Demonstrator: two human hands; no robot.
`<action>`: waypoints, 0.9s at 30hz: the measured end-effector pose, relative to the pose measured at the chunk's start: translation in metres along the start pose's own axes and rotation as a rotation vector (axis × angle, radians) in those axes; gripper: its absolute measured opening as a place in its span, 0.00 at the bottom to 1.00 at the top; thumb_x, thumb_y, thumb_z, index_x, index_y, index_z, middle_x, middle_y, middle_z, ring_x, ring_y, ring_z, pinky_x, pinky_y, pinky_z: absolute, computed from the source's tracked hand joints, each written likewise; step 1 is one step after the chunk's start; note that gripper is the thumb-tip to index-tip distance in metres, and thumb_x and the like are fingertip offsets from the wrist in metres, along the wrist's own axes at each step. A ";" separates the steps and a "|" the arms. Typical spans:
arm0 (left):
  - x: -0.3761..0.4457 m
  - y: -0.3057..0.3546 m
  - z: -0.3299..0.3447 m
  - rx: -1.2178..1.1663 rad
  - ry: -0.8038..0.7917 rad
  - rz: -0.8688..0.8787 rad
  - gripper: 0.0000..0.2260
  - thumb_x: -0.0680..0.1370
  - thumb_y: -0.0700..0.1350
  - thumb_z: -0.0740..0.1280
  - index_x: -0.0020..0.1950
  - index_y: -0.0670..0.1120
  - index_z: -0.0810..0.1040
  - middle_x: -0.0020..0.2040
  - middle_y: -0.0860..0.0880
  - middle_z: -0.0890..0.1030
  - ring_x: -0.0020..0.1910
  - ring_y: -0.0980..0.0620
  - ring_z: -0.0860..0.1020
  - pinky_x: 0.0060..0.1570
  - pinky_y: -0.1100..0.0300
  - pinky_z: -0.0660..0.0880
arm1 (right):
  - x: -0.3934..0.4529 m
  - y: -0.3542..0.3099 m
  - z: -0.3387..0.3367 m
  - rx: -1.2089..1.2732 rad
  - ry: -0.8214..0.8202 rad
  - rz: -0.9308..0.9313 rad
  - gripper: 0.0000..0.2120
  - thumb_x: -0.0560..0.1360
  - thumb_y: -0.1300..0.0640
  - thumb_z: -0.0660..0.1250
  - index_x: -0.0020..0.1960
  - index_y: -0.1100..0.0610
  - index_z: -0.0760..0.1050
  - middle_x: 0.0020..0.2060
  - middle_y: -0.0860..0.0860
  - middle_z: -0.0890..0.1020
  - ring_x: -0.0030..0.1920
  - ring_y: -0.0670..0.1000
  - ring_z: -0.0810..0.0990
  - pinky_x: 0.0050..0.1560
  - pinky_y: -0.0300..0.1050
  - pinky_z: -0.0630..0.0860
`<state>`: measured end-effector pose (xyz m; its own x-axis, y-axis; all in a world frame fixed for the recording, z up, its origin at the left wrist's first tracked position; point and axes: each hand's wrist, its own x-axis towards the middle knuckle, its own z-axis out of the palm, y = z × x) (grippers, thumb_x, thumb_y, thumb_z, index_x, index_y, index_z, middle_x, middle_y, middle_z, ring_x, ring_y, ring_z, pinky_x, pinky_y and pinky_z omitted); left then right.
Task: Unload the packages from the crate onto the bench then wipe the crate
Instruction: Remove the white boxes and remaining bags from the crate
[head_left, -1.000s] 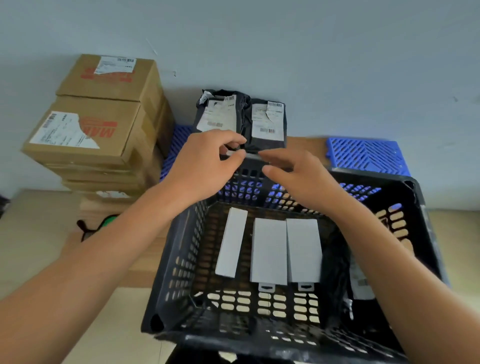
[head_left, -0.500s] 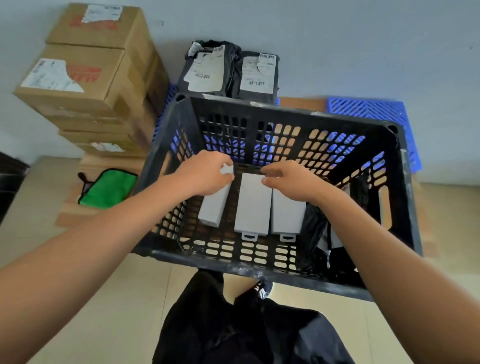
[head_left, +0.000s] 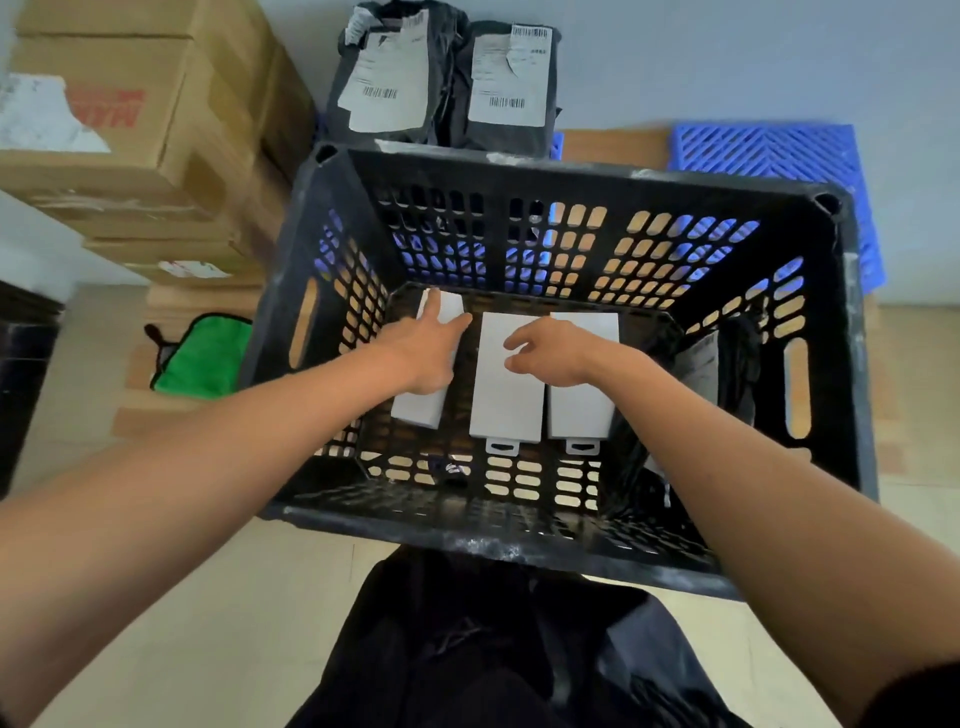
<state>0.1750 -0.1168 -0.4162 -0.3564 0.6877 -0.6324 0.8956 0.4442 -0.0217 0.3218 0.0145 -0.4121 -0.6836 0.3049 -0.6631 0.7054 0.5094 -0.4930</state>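
Note:
The black plastic crate stands in front of me with both my arms reaching into it. Three flat white boxes lie side by side on its bottom. My left hand covers the left white box and clasps it across its width. My right hand hovers over the middle white box and the right white box, fingers curled and apart, holding nothing. A black bagged package leans inside against the crate's right wall. Two black labelled packages stand behind the crate on the wooden bench.
A stack of cardboard boxes rises at the left. A green cloth lies on cardboard left of the crate. A blue plastic grid lies at the back right. Dark clothing fills the bottom centre over a tiled floor.
My view has tipped down and closer to the crate. Both hands have dropped from the crate's far rim to the white boxes on its bottom.

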 end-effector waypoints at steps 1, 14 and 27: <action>0.001 0.001 0.003 -0.006 -0.006 0.000 0.37 0.80 0.50 0.66 0.82 0.59 0.47 0.82 0.41 0.38 0.65 0.35 0.75 0.49 0.49 0.75 | 0.002 0.002 0.002 0.007 -0.004 0.008 0.21 0.82 0.49 0.64 0.74 0.51 0.71 0.73 0.51 0.72 0.73 0.55 0.69 0.72 0.53 0.66; 0.002 -0.003 0.021 -0.109 0.128 -0.017 0.34 0.76 0.44 0.70 0.78 0.55 0.59 0.80 0.45 0.42 0.64 0.36 0.71 0.45 0.49 0.73 | 0.013 0.013 0.015 0.096 -0.026 0.047 0.20 0.82 0.49 0.63 0.73 0.51 0.72 0.74 0.51 0.71 0.74 0.55 0.69 0.72 0.53 0.66; -0.052 -0.007 -0.029 -0.705 0.326 0.014 0.36 0.74 0.44 0.76 0.77 0.61 0.64 0.82 0.54 0.50 0.78 0.46 0.61 0.67 0.54 0.65 | -0.037 -0.003 -0.006 0.410 0.181 -0.006 0.32 0.79 0.50 0.68 0.80 0.47 0.60 0.73 0.53 0.71 0.70 0.55 0.72 0.67 0.58 0.75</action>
<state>0.1796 -0.1389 -0.3608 -0.5049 0.7814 -0.3668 0.5588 0.6197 0.5511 0.3438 0.0065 -0.3820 -0.6842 0.4570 -0.5683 0.6922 0.1617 -0.7034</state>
